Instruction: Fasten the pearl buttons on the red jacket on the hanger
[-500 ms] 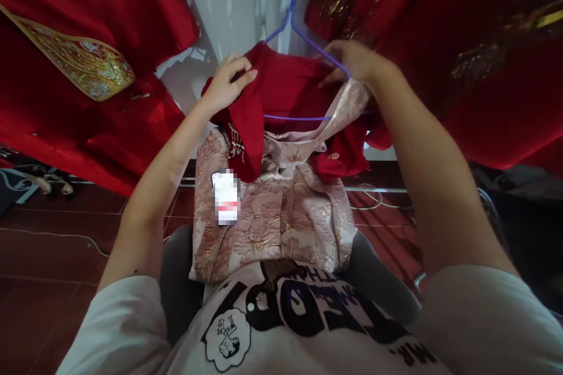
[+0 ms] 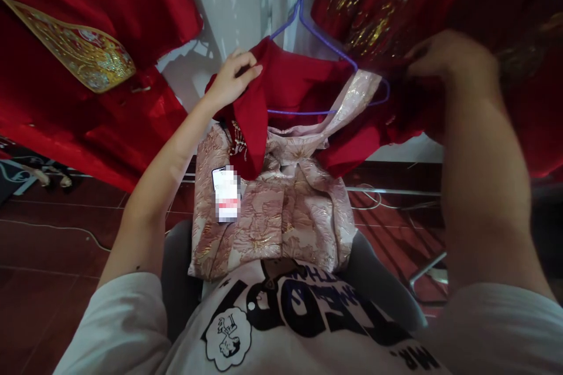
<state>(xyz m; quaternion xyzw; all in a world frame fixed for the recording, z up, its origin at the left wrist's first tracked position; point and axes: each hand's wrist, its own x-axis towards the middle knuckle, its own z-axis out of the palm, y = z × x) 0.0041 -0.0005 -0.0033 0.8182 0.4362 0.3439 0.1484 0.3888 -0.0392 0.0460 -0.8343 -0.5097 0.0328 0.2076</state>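
Red garment (image 2: 285, 85) on the purple hanger (image 2: 328, 47) is pinched by left hand (image 2: 231, 79) at nine o'clock, right hand (image 2: 448, 58) fingers clamped on its sleeve at three.

hang tag (image 2: 226, 194) blurred, hanger (image 2: 328, 47) hook cut off

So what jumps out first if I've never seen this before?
Red everywhere: a small red garment hangs on a purple hanger at centre, over a pink-and-gold brocade piece carrying a tag. The left hand pinches its left shoulder, and the right hand grips red cloth at far right. A big red robe with gold embroidery hangs at upper left.
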